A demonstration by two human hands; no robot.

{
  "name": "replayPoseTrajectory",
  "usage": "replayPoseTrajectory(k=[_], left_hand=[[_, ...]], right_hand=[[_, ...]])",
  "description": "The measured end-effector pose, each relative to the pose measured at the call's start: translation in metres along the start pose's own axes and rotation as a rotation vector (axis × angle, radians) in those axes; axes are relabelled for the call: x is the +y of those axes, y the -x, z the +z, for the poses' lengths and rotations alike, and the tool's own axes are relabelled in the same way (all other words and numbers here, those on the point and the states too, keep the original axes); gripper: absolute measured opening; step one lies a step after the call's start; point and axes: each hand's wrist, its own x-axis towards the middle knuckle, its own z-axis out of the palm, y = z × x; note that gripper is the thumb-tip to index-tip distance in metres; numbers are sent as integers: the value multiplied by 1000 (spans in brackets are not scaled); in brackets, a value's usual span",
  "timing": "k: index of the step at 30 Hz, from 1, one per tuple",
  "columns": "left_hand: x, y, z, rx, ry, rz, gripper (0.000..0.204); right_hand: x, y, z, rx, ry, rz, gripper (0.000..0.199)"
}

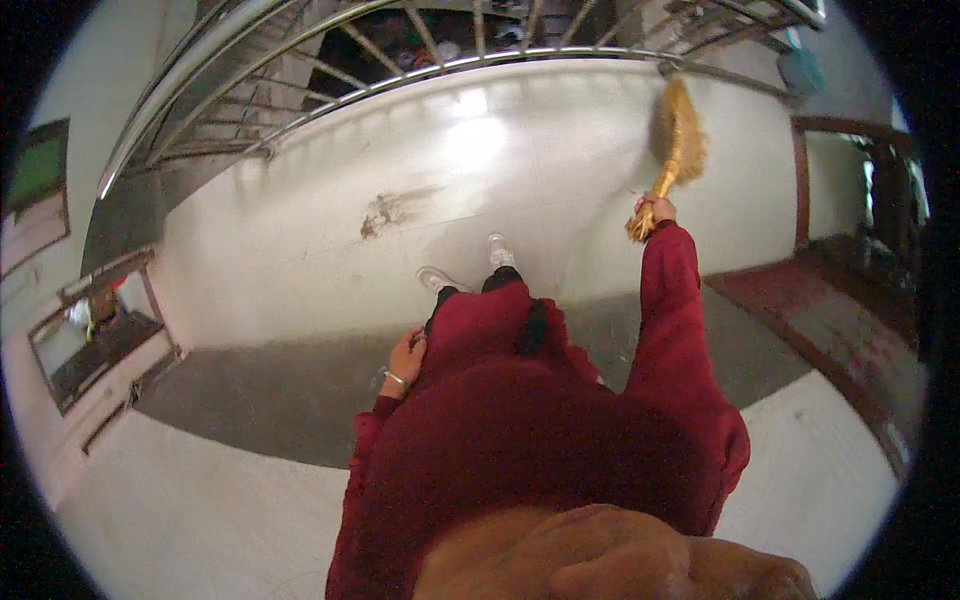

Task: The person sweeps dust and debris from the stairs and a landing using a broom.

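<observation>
My right hand point(658, 208) is stretched out ahead to the right, closed round the lower handle of a straw hand broom point(682, 140). The broom points away from me, its bushy bristle end fanned out near the foot of the railing. Below my fist pokes the frayed butt of its handle. My left hand point(405, 356), with a bracelet at the wrist, hangs beside my left thigh next to the dark red clothing. Its fingers look loosely extended, and nothing shows in them. A dark patch of dirt point(385, 214) lies on the pale floor ahead of my shoes.
A metal railing point(480, 60) curves along the far edge of the pale floor point(300, 270). To the right is a doorway with a brown frame point(800, 190) and a reddish mat point(790, 295). A grey floor band point(230, 400) runs beneath me. A framed opening point(95, 325) stands at the left.
</observation>
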Motion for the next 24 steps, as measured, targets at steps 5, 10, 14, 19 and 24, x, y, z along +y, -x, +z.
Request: replayPoseTrajectory(k=[5,10,14,19,24], left_hand=[[-18,18,-9,96,-14,-57,33],[-25,21,-15,108,76,-130,33],[1,32,-23,182,11,-77,31],[-51,20,-35,144,300,-47,30],[-64,27,-67,145,319,35,31]], right_hand=[[-8,-94,50,-317,62,252,35],[63,-164,91,-657,390,397,24],[159,-84,168,-157,557,-48,9],[198,46,229,-374,718,-47,17],[238,137,302,-631,876,49,45]])
